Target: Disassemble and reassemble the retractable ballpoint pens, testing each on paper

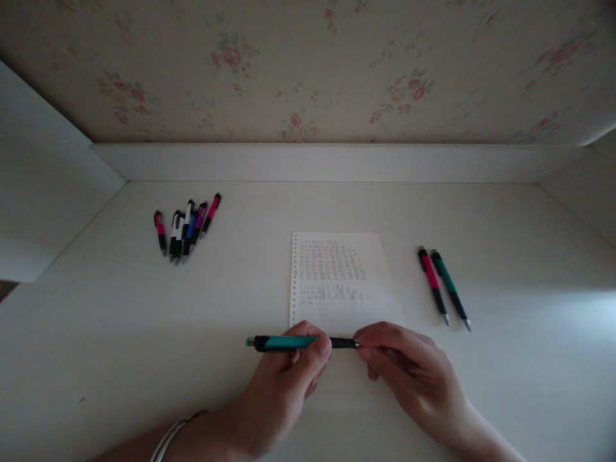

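Note:
A teal and black pen (pixel 283 343) lies level in the air over the lower part of a handwritten, hole-punched sheet (pixel 337 314). My left hand (pixel 289 378) pinches its barrel between thumb and fingers. At the pen's right end, my right hand (pixel 409 372) has thumb and forefinger closed on the metal tip. The pen's clicker end points left.
Several pens in pink, white, blue and purple (pixel 185 231) lie bunched at the back left. Right of the sheet lie a pink pen (pixel 433 282) and a green pen (pixel 450 289). A raised white ledge (pixel 337 162) runs along the flowered back wall.

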